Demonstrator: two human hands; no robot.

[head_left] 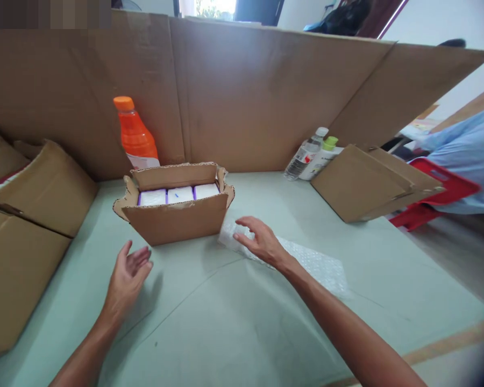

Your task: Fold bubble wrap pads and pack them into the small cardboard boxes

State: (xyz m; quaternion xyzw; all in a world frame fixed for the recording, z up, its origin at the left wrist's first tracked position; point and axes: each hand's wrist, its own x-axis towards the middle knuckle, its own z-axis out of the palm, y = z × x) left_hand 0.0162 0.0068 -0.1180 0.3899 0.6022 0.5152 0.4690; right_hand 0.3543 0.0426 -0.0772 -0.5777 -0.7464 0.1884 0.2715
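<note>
An open cardboard box [177, 220] stands on the table ahead of my hands. Three white packs with purple edges [180, 195] sit side by side inside it. My left hand [129, 271] hovers in front of the box's left corner, fingers apart and holding nothing. To the right of the box is my right hand [260, 242], raised over a sheet of bubble wrap [314, 263], its thumb and fingers spread with nothing between them. Whether the right hand touches the wrap I cannot tell; the forearm covers part of it.
An orange bottle [137, 134] stands behind the box against a tall cardboard wall [242, 91]. A clear water bottle [306, 156] and a smaller cardboard box [358, 185] are at the right. Large cartons [20, 258] line the left side. A person in blue [471, 150] is beyond the table.
</note>
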